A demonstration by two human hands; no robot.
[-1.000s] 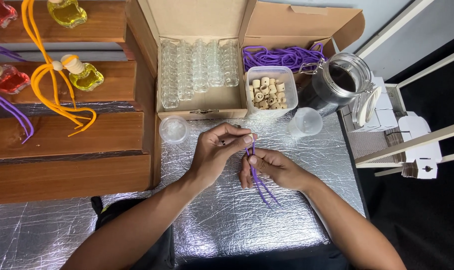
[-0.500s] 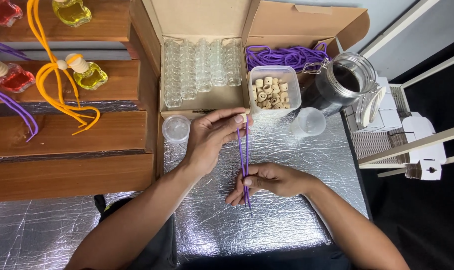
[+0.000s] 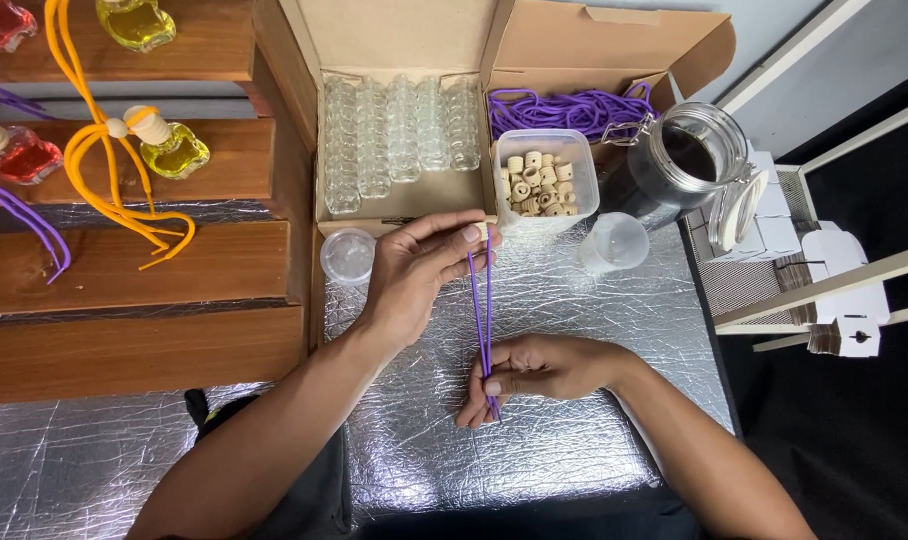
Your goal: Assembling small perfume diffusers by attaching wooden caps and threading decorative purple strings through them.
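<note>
Silver foil-covered tabletop (image 3: 574, 440), wooden stepped shelf (image 3: 124, 340) at left, pale wall (image 3: 774, 30) top right, dark floor (image 3: 874, 450) at right, possibly carpet. Even, soft lighting.

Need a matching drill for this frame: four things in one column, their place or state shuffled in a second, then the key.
Things
1. purple cord
2. wooden rings
3. glass jar
4. yellow cord

Places or states
A. lies across the wooden steps beside a yellow bottle
B. open, dark inside, lid hanging at its side
C. stretched taut between the left hand and the right hand
D. piled in a clear plastic tub

Pairs: 1-C, 2-D, 3-B, 4-A
</note>
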